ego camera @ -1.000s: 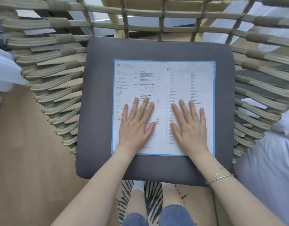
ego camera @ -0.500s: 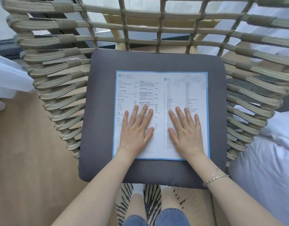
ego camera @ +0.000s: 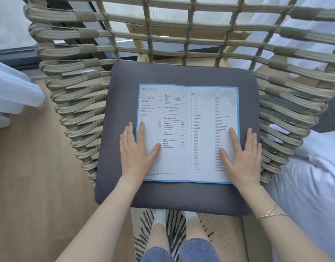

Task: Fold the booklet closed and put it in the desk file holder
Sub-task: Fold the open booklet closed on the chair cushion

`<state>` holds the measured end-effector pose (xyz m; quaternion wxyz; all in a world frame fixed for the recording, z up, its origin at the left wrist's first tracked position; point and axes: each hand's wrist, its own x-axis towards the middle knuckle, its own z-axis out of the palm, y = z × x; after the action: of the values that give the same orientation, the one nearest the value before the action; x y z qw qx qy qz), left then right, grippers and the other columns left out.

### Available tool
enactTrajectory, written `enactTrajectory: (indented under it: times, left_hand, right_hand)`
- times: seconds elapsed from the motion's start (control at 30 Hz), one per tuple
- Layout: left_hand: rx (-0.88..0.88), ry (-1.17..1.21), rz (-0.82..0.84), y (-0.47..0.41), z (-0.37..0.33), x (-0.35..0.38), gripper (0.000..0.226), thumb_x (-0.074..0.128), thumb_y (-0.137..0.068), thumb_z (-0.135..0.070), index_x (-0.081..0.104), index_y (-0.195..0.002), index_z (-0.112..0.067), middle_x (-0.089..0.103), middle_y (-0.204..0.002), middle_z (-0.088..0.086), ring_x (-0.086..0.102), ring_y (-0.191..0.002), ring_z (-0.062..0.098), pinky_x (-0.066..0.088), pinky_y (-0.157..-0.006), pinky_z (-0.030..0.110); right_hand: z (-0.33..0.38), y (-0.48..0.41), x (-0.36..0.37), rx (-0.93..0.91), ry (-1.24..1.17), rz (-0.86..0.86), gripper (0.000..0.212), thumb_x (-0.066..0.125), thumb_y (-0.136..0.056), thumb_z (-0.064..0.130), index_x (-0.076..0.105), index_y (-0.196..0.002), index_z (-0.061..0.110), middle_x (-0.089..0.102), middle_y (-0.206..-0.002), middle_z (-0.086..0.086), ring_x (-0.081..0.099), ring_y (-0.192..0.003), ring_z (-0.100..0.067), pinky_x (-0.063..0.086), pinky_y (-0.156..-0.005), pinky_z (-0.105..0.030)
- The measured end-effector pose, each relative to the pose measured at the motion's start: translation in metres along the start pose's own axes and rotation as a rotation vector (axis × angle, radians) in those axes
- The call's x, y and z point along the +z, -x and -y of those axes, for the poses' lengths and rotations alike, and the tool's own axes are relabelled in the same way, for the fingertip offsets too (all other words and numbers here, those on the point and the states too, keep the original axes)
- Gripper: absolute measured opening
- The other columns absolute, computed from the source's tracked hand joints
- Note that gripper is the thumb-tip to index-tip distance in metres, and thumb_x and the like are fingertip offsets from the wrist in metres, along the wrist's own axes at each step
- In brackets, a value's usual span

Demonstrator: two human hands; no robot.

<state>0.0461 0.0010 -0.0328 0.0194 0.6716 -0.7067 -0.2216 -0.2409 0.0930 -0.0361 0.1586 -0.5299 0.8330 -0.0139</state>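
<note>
A woven rope chair is standing on a pale wooden floor; its seat is carrying a dark grey cushion, and this cushion is serving as the reference for all positions below. White fabric is lying beyond the cushion's right side, outside the chair's woven wall; more white fabric is hanging beyond its left side; a striped rug is showing under the cushion's near edge, where the person's legs are standing.

The booklet is lying open and flat on the middle of the cushion, printed pages facing up, a blue border running round the sheet, the centre crease running from the far side to the near side.

The left hand is resting palm down across the booklet's left edge, toward the cushion's near left; its fingers are extended and held close together, the outer ones lying on the cushion itself, the thumb spread inward onto the page. The right hand is resting palm down across the booklet's right edge, toward the cushion's near right; its fingers are likewise straight and close together, the thumb spread inward onto the page; neither hand is pinching or lifting the paper. Thin bracelets are sitting on the right wrist, past the cushion's near right corner.
</note>
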Motion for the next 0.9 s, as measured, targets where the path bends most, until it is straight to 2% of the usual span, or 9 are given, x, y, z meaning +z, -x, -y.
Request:
enactTrajectory:
  times: [0.1,0.23,0.37,0.5,0.57,0.63,0.67,0.8,0.9]
  left_hand:
    - [0.019,0.009,-0.027,-0.001,0.000,0.003,0.077,0.061,-0.088,-0.048,0.032,-0.150,-0.013,0.027,-0.157,0.021,0.018,-0.146,0.038,0.014,-0.119,0.052]
    - [0.023,0.079,-0.080,-0.002,0.000,0.006,0.070,0.070,-0.084,-0.042,0.045,-0.142,-0.011,0.036,-0.152,0.020,0.025,-0.142,0.041,0.021,-0.115,0.057]
    - [-0.007,0.184,-0.114,-0.004,-0.001,0.004,0.069,0.076,-0.078,-0.039,0.051,-0.136,-0.014,0.041,-0.149,0.016,0.031,-0.136,0.037,0.026,-0.112,0.054]
    - [-0.023,0.330,-0.140,-0.006,-0.004,-0.003,0.068,0.082,-0.073,-0.029,0.055,-0.133,-0.012,0.042,-0.147,0.011,0.035,-0.131,0.030,0.030,-0.111,0.042]
    - [-0.023,0.435,-0.159,-0.006,-0.006,-0.009,0.066,0.082,-0.073,-0.021,0.055,-0.132,-0.011,0.042,-0.146,0.008,0.037,-0.130,0.015,0.028,-0.111,0.023]
    - [-0.014,0.492,-0.192,-0.004,-0.009,-0.016,0.064,0.082,-0.072,-0.015,0.056,-0.131,-0.011,0.043,-0.144,0.006,0.036,-0.125,-0.004,0.023,-0.102,0.001]
    - [-0.006,0.498,-0.207,-0.003,-0.012,-0.019,0.064,0.082,-0.072,-0.013,0.056,-0.130,-0.010,0.043,-0.143,0.006,0.035,-0.123,-0.010,0.021,-0.098,-0.002]
    - [0.023,0.518,-0.241,0.005,-0.028,-0.035,0.063,0.081,-0.073,-0.012,0.057,-0.131,-0.011,0.044,-0.141,0.004,0.032,-0.124,-0.018,0.023,-0.098,-0.002]
    - [0.064,0.527,-0.246,0.010,-0.043,-0.047,0.061,0.081,-0.074,-0.010,0.057,-0.131,-0.009,0.045,-0.141,0.005,0.038,-0.127,-0.008,0.025,-0.099,-0.001]
  right_hand:
    - [-0.001,0.003,0.007,-0.001,-0.025,0.033,0.069,0.045,-0.095,0.054,0.025,-0.157,0.031,0.010,-0.165,-0.022,0.007,-0.152,-0.036,0.011,-0.122,-0.052]
    - [-0.001,0.002,0.011,-0.003,-0.036,0.031,0.069,0.054,-0.096,0.048,0.026,-0.157,0.028,0.012,-0.166,-0.015,0.006,-0.152,-0.037,0.009,-0.122,-0.052]
    - [-0.003,0.001,0.013,-0.007,-0.048,0.019,0.070,0.057,-0.095,0.046,0.029,-0.156,0.026,0.018,-0.166,-0.012,0.009,-0.152,-0.039,0.012,-0.121,-0.054]
    - [-0.003,0.001,0.013,0.004,-0.084,0.023,0.071,0.049,-0.092,0.052,0.029,-0.156,0.027,0.018,-0.166,-0.011,0.009,-0.152,-0.038,0.012,-0.121,-0.054]
    - [-0.001,0.000,0.013,0.010,-0.090,0.031,0.071,0.046,-0.092,0.053,0.028,-0.156,0.028,0.018,-0.166,-0.011,0.009,-0.152,-0.038,0.011,-0.121,-0.053]
    - [-0.001,0.000,0.012,0.010,-0.091,0.039,0.071,0.047,-0.094,0.053,0.027,-0.157,0.028,0.016,-0.166,-0.010,0.008,-0.152,-0.037,0.010,-0.121,-0.052]
    - [-0.001,0.000,0.012,0.010,-0.093,0.043,0.070,0.049,-0.095,0.052,0.026,-0.157,0.029,0.016,-0.166,-0.010,0.007,-0.152,-0.037,0.010,-0.121,-0.052]
    - [-0.001,0.000,0.008,0.021,-0.100,0.082,0.070,0.053,-0.096,0.049,0.024,-0.157,0.030,0.013,-0.167,-0.008,0.004,-0.153,-0.035,0.009,-0.122,-0.052]
    - [0.001,0.000,0.002,0.017,-0.099,0.103,0.069,0.053,-0.097,0.047,0.025,-0.157,0.029,0.013,-0.167,-0.009,0.004,-0.153,-0.035,0.009,-0.122,-0.051]
